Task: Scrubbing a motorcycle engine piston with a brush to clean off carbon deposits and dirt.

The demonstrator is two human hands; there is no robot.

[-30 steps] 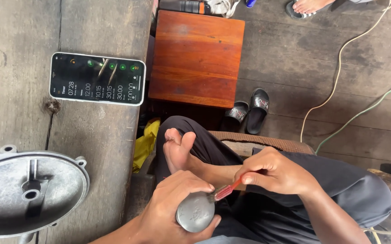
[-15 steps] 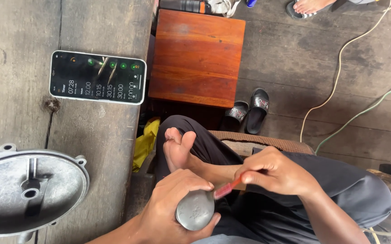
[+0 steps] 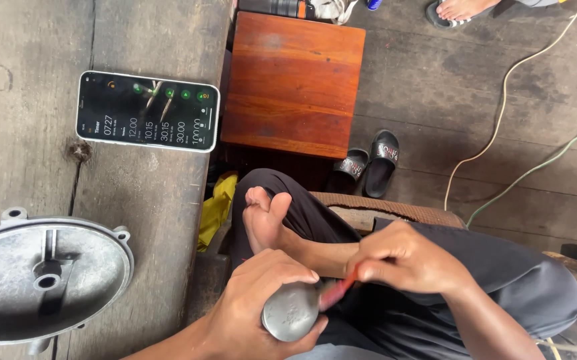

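My left hand (image 3: 256, 308) grips a small round grey metal part (image 3: 292, 312) over my lap, its domed face turned up. My right hand (image 3: 408, 259) pinches a thin red-handled tool (image 3: 339, 291) whose tip touches the right edge of the metal part. My bare foot (image 3: 266, 217) rests crossed on my other leg just behind both hands. I sit cross-legged in dark trousers.
A large round cast-metal cover (image 3: 42, 277) lies on the wooden bench at left, with a phone (image 3: 147, 111) showing a timer screen beyond it. A red-brown wooden stool (image 3: 292, 83), black sandals (image 3: 368, 165), a yellow rag (image 3: 216, 208) and floor cables (image 3: 495, 133) lie ahead. Another person's foot (image 3: 462, 9) shows at top.
My right hand has shifted slightly, working the red tool against the metal part. My left hand keeps the part in the same place.
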